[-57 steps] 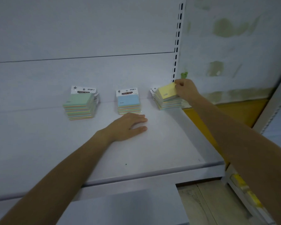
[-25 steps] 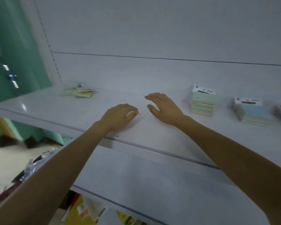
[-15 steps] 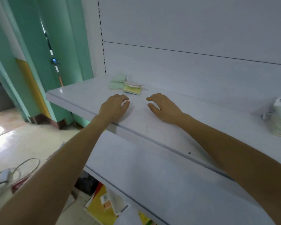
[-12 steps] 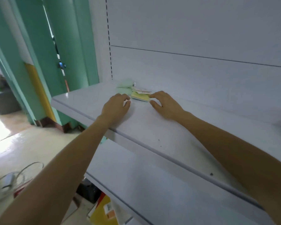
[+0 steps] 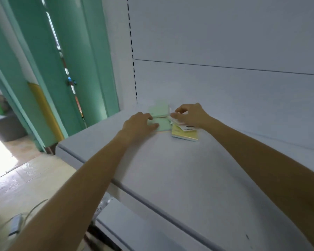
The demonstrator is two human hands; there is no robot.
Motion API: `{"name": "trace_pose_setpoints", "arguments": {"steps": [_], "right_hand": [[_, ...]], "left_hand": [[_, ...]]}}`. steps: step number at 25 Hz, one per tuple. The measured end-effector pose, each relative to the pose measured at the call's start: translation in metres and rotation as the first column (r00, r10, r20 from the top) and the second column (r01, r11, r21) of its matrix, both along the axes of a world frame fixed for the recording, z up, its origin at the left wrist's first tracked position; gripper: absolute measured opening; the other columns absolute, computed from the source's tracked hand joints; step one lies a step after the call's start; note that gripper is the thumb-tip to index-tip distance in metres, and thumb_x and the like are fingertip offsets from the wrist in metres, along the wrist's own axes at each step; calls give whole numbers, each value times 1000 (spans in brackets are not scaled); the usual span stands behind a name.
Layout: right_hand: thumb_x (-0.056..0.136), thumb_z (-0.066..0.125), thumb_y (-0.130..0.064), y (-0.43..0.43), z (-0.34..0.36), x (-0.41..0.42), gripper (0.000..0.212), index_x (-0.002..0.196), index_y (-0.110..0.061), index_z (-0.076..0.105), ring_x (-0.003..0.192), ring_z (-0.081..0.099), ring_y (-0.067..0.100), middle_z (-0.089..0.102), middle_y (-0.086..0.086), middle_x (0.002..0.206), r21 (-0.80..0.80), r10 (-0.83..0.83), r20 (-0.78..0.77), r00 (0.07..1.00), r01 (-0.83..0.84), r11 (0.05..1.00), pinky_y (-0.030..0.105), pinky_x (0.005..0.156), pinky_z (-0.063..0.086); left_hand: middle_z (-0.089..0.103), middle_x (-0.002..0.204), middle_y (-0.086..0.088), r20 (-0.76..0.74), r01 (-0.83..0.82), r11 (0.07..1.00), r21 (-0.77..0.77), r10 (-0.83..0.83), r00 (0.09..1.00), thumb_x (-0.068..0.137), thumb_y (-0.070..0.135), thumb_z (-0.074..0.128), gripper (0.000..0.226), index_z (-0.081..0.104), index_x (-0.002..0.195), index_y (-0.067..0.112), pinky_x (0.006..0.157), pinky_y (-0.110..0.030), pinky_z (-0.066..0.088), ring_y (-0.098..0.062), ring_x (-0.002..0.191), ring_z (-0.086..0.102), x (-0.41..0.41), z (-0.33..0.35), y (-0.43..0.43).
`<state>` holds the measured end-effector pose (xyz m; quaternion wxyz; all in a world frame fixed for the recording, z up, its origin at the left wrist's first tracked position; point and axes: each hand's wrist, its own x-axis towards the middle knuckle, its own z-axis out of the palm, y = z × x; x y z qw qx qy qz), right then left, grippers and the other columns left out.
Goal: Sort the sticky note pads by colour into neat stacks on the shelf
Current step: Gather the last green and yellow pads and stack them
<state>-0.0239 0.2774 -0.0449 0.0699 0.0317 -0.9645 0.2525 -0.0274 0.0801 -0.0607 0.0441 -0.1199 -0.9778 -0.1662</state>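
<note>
Shelf: white shelf (image 5: pixel 188 169). Front edge runs diag. from L corner down to lower R. L end stops a little beyond the pads.
Pads, position: loose cluster at rear L of shelf, near slotted upright (image 5: pixel 132 57) & back panel (image 5: pixel 225 87), well apart from front edge.
Far green pad (image 5: pixel 159 109): flat, rearmost, close to back panel.
Near green pad (image 5: pixel 163 125): flat, just in front of far one. Edges meet or overlap, cannot tell which.
Yellow pad (image 5: pixel 184 135): flat, just R of near green pad, foremost of cluster. Pale blue layer shows along its front edge.
Carded pad (image 5: pixel 187 127): white header card w/ dark print, lying tilted over rear edge of yellow pad.
Left hand (image 5: pixel 139 124): rests on L part of near green pad, thumb laid on pad top, fingers loosely bent, gripping nothing.
Right hand (image 5: pixel 190 115): over carded pad, thumb & forefinger tips close together at cluster centre. Whether they pinch a pad cannot be told.
Hands, spacing: apart, green pads between them.
Room to move: wide stretch of shelf surface between cluster & front edge, and on to the R.
Surrounds: lower shelf (image 5: pixel 134 225) beneath; green door frame (image 5: pixel 83 60), grey bin (image 5: pixel 5 126) & tiled floor (image 5: pixel 31 178) to L.
</note>
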Motion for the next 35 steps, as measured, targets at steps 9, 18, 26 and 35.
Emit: {"name": "trace_pose_setpoints", "arguments": {"steps": [9,18,26,35], "right_hand": [[89,49,-22,0,13,14,37,126,-19,52,122,48,21,53,3,134,220,-50,189,981,7,976,32,105,35],[82,56,-36,-1,5,43,31,112,-30,58,114,49,30,53,11,120,304,-299,142,943,246,920,39,98,42],[75,49,-69,6,-6,61,63,121,-26,52,123,37,31,49,10,119,184,-538,68,840,519,835,40,97,36],[79,64,-45,15,-7,68,36,101,-18,56,95,49,18,53,-2,110,-62,-341,100,935,348,936,25,67,36]], "left_hand": [[45,135,-14,193,273,959,-75,-255,948,77,55,60,67,42,132,22,104,-36,36,-31,124,44,-36,10,-11],[43,139,-3,293,421,906,-32,-395,871,70,52,70,72,46,131,22,101,-28,34,-19,124,44,-27,23,-17],[53,131,-8,130,257,957,-137,-240,962,70,65,59,76,47,127,16,92,-35,42,-28,118,50,-15,15,-7],[45,139,-9,163,304,940,153,-327,931,73,42,71,76,38,134,12,97,-31,37,-25,127,43,-3,7,8]]}}
